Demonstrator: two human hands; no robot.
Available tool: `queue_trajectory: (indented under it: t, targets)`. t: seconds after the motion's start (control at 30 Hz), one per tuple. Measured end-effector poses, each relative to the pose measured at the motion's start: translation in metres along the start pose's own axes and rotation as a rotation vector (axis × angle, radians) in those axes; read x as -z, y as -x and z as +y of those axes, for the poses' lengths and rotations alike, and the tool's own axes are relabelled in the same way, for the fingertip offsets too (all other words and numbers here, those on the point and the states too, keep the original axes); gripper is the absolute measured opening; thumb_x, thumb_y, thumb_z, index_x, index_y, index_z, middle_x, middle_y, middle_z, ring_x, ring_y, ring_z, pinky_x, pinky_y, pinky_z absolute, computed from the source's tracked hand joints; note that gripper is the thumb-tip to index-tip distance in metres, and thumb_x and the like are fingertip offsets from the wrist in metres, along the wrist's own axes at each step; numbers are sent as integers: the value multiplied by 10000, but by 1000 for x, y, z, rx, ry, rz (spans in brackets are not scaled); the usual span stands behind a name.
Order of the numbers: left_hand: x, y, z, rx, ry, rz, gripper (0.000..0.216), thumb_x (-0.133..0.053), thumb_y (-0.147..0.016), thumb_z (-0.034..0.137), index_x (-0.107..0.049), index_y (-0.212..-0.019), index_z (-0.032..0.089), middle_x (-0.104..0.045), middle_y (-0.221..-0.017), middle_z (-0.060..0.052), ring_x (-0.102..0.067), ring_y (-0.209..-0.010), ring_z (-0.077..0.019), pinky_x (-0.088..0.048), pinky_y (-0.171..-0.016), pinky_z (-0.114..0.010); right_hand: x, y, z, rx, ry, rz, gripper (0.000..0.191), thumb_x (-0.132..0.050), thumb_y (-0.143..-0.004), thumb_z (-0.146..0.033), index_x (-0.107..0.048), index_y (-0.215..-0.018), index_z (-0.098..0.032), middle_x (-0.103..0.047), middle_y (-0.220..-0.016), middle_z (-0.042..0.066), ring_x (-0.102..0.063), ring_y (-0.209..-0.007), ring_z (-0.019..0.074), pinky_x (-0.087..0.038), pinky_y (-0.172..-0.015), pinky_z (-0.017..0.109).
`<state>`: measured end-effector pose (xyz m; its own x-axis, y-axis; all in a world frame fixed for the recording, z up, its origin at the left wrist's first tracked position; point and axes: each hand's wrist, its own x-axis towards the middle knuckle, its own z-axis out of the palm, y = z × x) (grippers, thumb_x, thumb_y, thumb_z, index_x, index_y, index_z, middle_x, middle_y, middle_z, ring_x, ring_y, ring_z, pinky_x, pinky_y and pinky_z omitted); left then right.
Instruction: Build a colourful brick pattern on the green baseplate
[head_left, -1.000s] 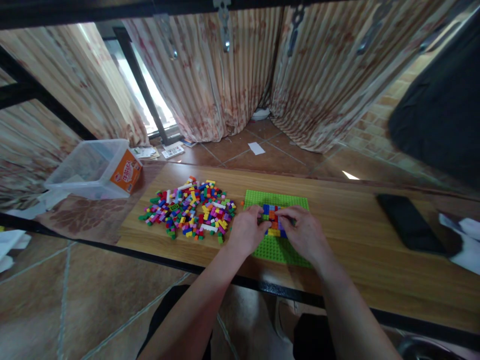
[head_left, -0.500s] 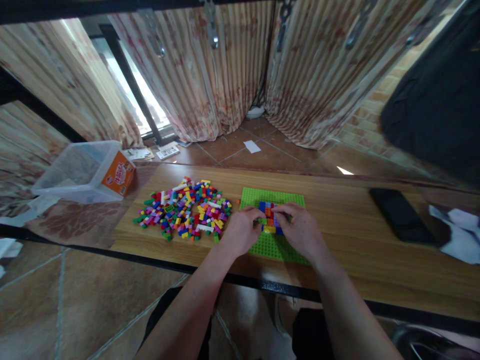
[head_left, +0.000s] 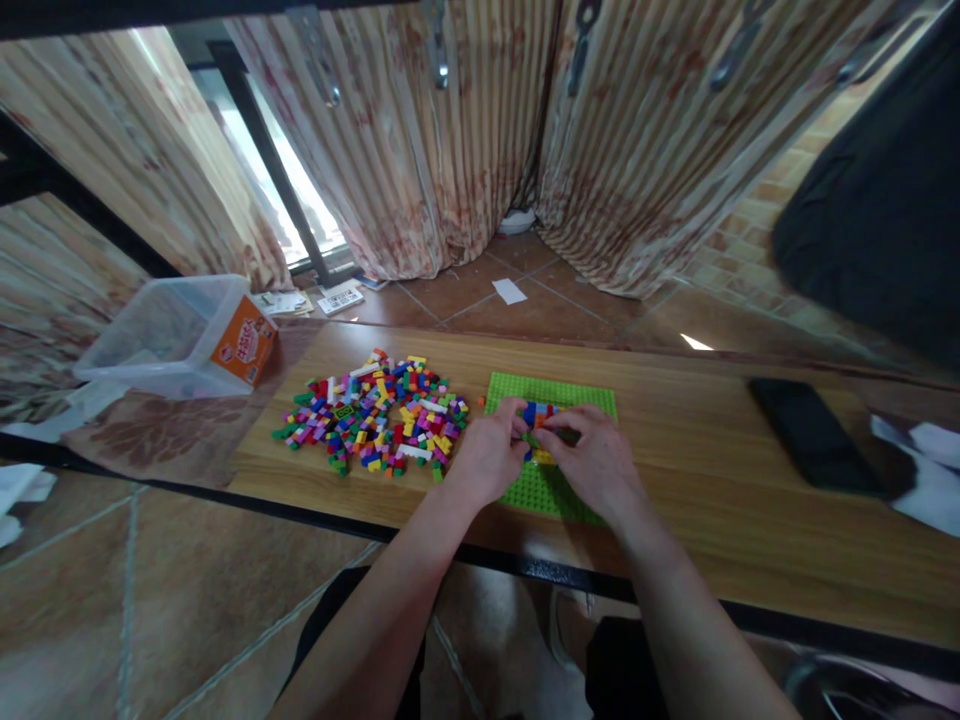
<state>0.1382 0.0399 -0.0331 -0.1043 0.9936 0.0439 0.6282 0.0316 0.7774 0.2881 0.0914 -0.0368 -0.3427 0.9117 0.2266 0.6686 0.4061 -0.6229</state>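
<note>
A green studded baseplate (head_left: 551, 495) lies on the wooden table in front of me. Blue, red, orange and yellow toy bricks (head_left: 537, 412) are fixed on it in a block, partly covered by my fingers. My left hand (head_left: 491, 450) is over the plate's left side, its fingers pinched on a small green brick (head_left: 530, 438). From the right, my right hand (head_left: 596, 455) bends over the block with thumb and finger pressed together beside that brick. Whatever its fingertips hold is hidden.
Left of the plate spreads a pile of loose coloured bricks (head_left: 375, 415). A clear plastic bin (head_left: 169, 340) with an orange label stands at far left. A black phone (head_left: 814, 435) lies on the right, beside crumpled white paper (head_left: 926, 470). The table's dark front edge (head_left: 540, 572) runs below my forearms.
My right hand has moved left over the block, so its fingertips now meet the left hand's near the green brick. More of the block is covered. The view has shifted slightly.
</note>
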Motion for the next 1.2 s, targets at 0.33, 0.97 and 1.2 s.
queue_trajectory:
  t: [0.33,0.97,1.2]
  targets:
    - [1,0,2,9,-20,-11,499,-615,-779,3,-507,-1232,182,-762,-959,-37,-716,-901,-190,-548,-874,-336,-10,-4,0,-48,2,28,181,-677,-770,-344,-700,-642,-218,-614,-819,62,-544,-821,230,-436,-763,396]
    - [31,0,-23,-10,97,227,393,-588,-845,100,-581,-1232,167,-748,-1061,-72,-718,-889,-164,-566,-855,-313,12,-12,15,-298,-441,133,333,-648,-773,-494,-748,-732,-179,-704,-685,35,-630,-662,197,-457,-637,307]
    - [73,-3,-48,98,-50,371,222,-575,-862,130,-687,-1050,167,-764,-951,-63,-716,-886,-188,-559,-796,-292,19,-10,11,-245,-280,169,359,-630,-779,-526,-751,-734,-191,-732,-717,67,-650,-670,231,-473,-637,334]
